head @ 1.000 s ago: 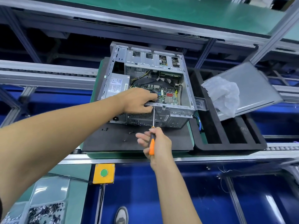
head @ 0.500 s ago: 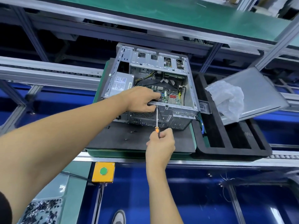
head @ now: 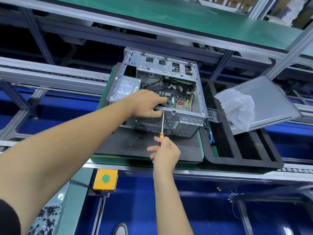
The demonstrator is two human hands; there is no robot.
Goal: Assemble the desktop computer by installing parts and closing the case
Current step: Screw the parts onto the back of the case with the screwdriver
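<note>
An open grey computer case (head: 199, 92) lies on its side on a black foam pad (head: 183, 146), its motherboard (head: 179, 103) and power supply (head: 127, 87) showing. My left hand (head: 145, 103) grips the near top rail of the case, fingers curled over it into the inside. My right hand (head: 165, 153) holds an orange-handled screwdriver (head: 162, 126) upright, its tip at the rail right beside my left thumb. The grey side panel (head: 274, 102) leans at the right, off the case.
A crumpled plastic bag (head: 238, 107) lies on the side panel, above a black foam tray (head: 237, 150) with long slots. Loose screws (head: 138, 137) dot the foam pad. A yellow box with a green button (head: 105, 178) sits at the conveyor's front edge. A screw bin (head: 45, 221) is at bottom left.
My right hand has shifted its grip on the screwdriver, fingers spreading as it turns. The left hand stays on the case rail. The view has drifted slightly.
</note>
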